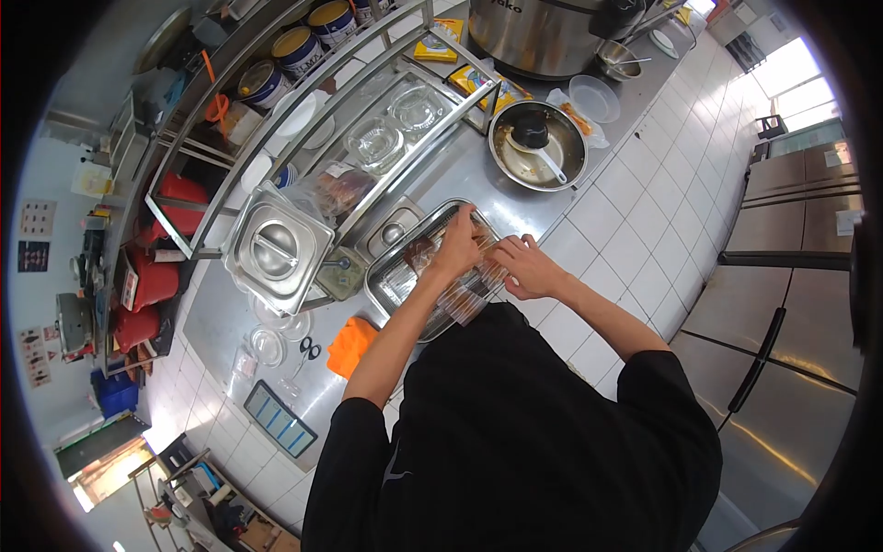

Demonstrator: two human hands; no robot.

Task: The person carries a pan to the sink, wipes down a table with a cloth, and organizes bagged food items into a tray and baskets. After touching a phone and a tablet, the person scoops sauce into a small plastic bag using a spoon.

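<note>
A rectangular metal tray (380,293) lies on the steel counter just in front of my body. Brown pieces of food (420,252), partly hidden, are inside it. My left hand (457,247) is over the tray, its fingers bent down and closed, and what they grip is hidden. A clear plastic bag (463,302) with something brown in it hangs over the tray's near edge. Beside it, my right hand (530,268) has curled fingers pinching the bag's clear, creased plastic.
Beyond the tray stands a steel pan (501,170) with a white-handled ladle. Left of the tray are a lidded steel container (274,250), an orange cloth (351,346), black-handled scissors (310,348) and a tablet (280,419). A metal rack (368,198) runs along the counter's back.
</note>
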